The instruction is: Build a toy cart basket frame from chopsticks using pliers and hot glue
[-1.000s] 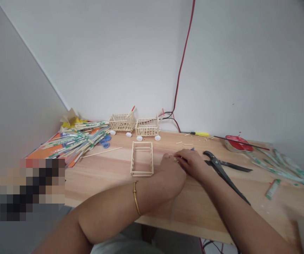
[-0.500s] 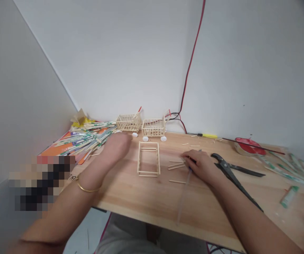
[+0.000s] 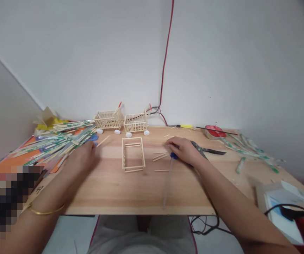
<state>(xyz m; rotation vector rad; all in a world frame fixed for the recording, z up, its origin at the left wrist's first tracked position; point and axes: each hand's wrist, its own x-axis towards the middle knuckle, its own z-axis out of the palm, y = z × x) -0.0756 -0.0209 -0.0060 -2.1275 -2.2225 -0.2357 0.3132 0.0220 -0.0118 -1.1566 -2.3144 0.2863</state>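
Note:
A rectangular frame of thin wooden sticks (image 3: 133,169) lies in the middle of the wooden table. To its left, my left hand (image 3: 84,155) is closed, with a short stick (image 3: 103,141) held at its fingertips. On the right, my right hand (image 3: 182,150) is closed around a glue gun, whose blue part (image 3: 174,155) shows under the fingers; a long translucent glue stick (image 3: 167,187) trails toward the table's front edge. Several cut sticks (image 3: 161,170) lie between the frame and my right hand. Two small stick carts with white wheels (image 3: 109,121) (image 3: 136,123) stand behind the frame.
Packaged sticks (image 3: 62,141) are heaped on the left over an orange sheet. Black pliers (image 3: 212,151) lie beyond my right hand. A red round container (image 3: 215,131), a yellow-handled tool (image 3: 186,126) and torn wrappers (image 3: 257,150) are at the back right. A white box (image 3: 278,204) sits at the right.
The view has turned to the right. My left hand has moved left and away from the carts, and a short stick now shows in it. My right hand stays beside the cut sticks.

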